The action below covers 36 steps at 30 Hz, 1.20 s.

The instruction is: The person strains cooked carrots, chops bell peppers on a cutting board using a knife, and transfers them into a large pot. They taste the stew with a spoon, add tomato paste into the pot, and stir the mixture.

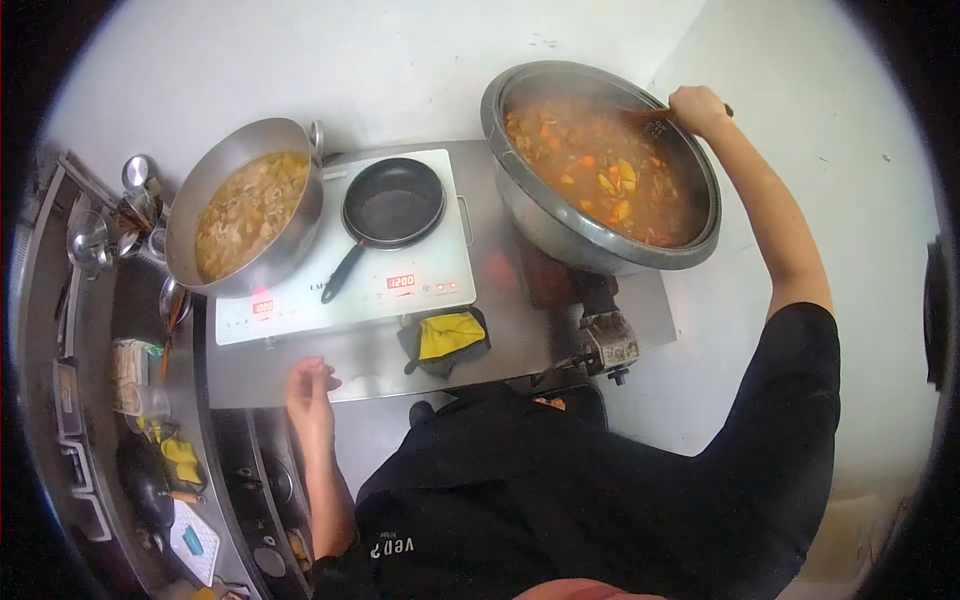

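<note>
My right hand [700, 110] is closed round the handle of a wooden stirring utensil [650, 116] at the far right rim of a large, deep grey pot [550, 215]. The lower end of the utensil is hidden in the steaming stew [590, 165], which has orange and yellow chunks in reddish-brown broth. My left hand [312, 382] hangs near the front edge of the steel counter, below the white induction cooktop [400, 270]. Its fingers are loosely curled, with a small gap at the thumb, and nothing shows in them.
On the cooktop stand a black frying pan [394, 200] and a wide metal pan [180, 230] of pale, brothy food. A yellow cloth [450, 335] lies on dark fabric at the counter's front edge, near a metal burner fitting [608, 345]. Ladles [137, 172] and other utensils crowd the left side.
</note>
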{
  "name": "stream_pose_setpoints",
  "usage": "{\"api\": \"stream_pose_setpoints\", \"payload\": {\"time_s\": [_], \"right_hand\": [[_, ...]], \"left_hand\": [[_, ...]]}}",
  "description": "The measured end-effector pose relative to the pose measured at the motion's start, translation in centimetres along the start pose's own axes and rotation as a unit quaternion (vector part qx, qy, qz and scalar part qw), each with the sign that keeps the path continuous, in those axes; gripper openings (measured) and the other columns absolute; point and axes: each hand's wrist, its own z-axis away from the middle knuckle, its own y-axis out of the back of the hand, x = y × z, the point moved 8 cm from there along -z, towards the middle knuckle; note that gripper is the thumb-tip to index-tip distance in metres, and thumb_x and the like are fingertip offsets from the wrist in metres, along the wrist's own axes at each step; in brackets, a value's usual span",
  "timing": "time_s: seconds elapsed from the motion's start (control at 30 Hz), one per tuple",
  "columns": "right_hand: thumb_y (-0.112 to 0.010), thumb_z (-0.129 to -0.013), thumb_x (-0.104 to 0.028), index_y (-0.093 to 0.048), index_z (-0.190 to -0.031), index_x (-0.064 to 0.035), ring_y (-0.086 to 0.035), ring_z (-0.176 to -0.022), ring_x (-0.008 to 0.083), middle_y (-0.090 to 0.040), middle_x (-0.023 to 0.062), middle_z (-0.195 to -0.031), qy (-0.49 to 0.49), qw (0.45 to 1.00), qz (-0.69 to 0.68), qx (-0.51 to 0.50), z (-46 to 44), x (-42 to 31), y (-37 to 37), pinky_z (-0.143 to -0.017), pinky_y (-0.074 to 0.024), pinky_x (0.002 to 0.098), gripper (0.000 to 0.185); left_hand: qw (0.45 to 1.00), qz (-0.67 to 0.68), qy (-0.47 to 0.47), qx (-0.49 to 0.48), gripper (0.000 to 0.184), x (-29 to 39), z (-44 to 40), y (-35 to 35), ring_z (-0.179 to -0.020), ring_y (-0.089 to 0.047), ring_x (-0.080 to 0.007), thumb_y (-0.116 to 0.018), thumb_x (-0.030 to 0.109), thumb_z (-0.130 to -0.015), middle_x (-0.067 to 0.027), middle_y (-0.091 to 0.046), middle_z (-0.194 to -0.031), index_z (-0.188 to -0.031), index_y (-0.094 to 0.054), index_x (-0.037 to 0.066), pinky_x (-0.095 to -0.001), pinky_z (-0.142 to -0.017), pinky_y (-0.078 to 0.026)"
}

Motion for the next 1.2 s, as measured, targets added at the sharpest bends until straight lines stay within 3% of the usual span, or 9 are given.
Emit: {"api": "stream_pose_setpoints", "payload": {"time_s": [0.23, 0.5, 0.57, 0.63, 0.7, 0.8, 0.87, 0.93, 1.2], "right_hand": [[-0.055, -0.08, -0.01, -0.07, -0.08, -0.0045, -0.067, -0.084, 0.0287, -0.068, 0.0136, -0.087, 0.079, 0.996, -0.032, -0.025, 3.8, -3.9, 0.2, -0.073, -0.0542, 0.0376, 0.016], [-0.056, -0.077, -0.009, -0.068, -0.077, -0.0041, -0.066, -0.079, 0.0319, -0.067, 0.0152, -0.081, 0.131, 0.991, -0.022, -0.021, 10.4, -4.7, 4.7, -0.068, -0.0546, 0.0405, 0.013], [-0.056, -0.078, -0.01, -0.069, -0.079, -0.0057, -0.066, -0.078, 0.0324, -0.066, 0.0147, -0.081, 0.093, 0.995, -0.033, -0.028, 11.4, -3.6, 6.0, -0.069, -0.0543, 0.0409, 0.013], [-0.056, -0.079, -0.012, -0.07, -0.084, -0.0096, -0.065, -0.079, 0.0324, -0.065, 0.0132, -0.082, 0.061, 0.997, -0.053, -0.008, 12.2, -2.1, 8.8, -0.069, -0.0538, 0.0413, 0.014], [-0.055, -0.081, -0.013, -0.07, -0.089, -0.0136, -0.063, -0.082, 0.0302, -0.063, 0.0107, -0.087, 0.068, 0.994, -0.048, 0.072, 13.1, -1.5, 12.6, -0.07, -0.0533, 0.0412, 0.017], [-0.053, -0.083, -0.013, -0.069, -0.091, -0.0144, -0.061, -0.086, 0.0271, -0.062, 0.0081, -0.091, 0.084, 0.981, -0.025, 0.171, 12.8, -3.2, 16.1, -0.07, -0.0532, 0.0401, 0.018], [-0.052, -0.084, -0.012, -0.068, -0.091, -0.0136, -0.061, -0.088, 0.0257, -0.061, 0.0071, -0.093, 0.096, 0.972, -0.015, 0.212, 12.0, -5.6, 17.3, -0.07, -0.0534, 0.0392, 0.017], [-0.048, -0.089, -0.012, -0.063, -0.118, -0.0196, -0.056, -0.09, 0.0217, -0.055, 0.0041, -0.095, 0.192, 0.938, 0.054, 0.284, 11.0, -9.6, 18.1, -0.072, -0.051, 0.0361, 0.034], [-0.052, -0.084, -0.015, -0.067, -0.1, -0.0137, -0.057, -0.094, 0.0249, -0.059, 0.0056, -0.103, 0.167, 0.973, 0.017, 0.155, -2.0, -10.7, 8.2, -0.076, -0.0508, 0.0369, 0.022]], "left_hand": [[0.999, 0.016, -0.013, -0.037, 0.011, 2.6, 0.7, -3.2, -0.076, -0.056, -0.0111, -0.056, 0.007, -0.091, -0.0049, -0.059, -0.086, -0.101, -0.058, 0.003, -0.0268, -0.071, -0.05], [0.952, 0.03, -0.186, -0.241, 0.04, 15.3, 0.4, -10.7, -0.097, -0.054, -0.0203, -0.054, -0.007, -0.077, -0.0108, -0.056, -0.104, -0.115, -0.047, 0.001, -0.0359, -0.09, -0.043], [0.867, 0.037, -0.381, -0.32, 0.049, 21.3, 3.3, -12.5, -0.099, -0.053, -0.0282, -0.057, -0.006, -0.071, -0.0145, -0.055, -0.105, -0.118, -0.045, 0.006, -0.042, -0.092, -0.042], [0.824, 0.057, -0.44, -0.352, 0.053, 25.8, 6.0, -13.9, -0.099, -0.052, -0.0338, -0.059, -0.002, -0.071, -0.0155, -0.054, -0.103, -0.117, -0.045, 0.019, -0.051, -0.093, -0.042], [0.823, 0.039, -0.444, -0.352, 0.056, 28.6, 8.2, -14.6, -0.1, -0.051, -0.0351, -0.058, -0.003, -0.071, -0.0142, -0.054, -0.102, -0.114, -0.046, 0.031, -0.0582, -0.094, -0.041], [0.715, 0.093, -0.576, -0.385, 0.049, 29.9, 10.8, -15.6, -0.101, -0.051, -0.0331, -0.064, 0.002, -0.074, -0.0092, -0.054, -0.101, -0.108, -0.049, 0.034, -0.0618, -0.096, -0.04], [0.743, 0.171, -0.527, -0.377, 0.045, 30.9, 12.5, -16.1, -0.103, -0.05, -0.031, -0.07, 0.009, -0.074, -0.0053, -0.054, -0.101, -0.106, -0.051, 0.034, -0.0626, -0.097, -0.039], [0.751, 0.208, -0.505, -0.372, 0.043, 31.9, 14.0, -17.0, -0.103, -0.05, -0.0304, -0.071, 0.01, -0.073, -0.0044, -0.054, -0.101, -0.104, -0.052, 0.033, -0.0625, -0.098, -0.039], [0.749, 0.2, -0.48, -0.41, 0.034, 32.5, 12.8, -18.5, -0.099, -0.055, -0.031, -0.063, 0.0, -0.072, -0.0072, -0.059, -0.098, -0.095, -0.056, 0.025, -0.0597, -0.095, -0.041]]}}
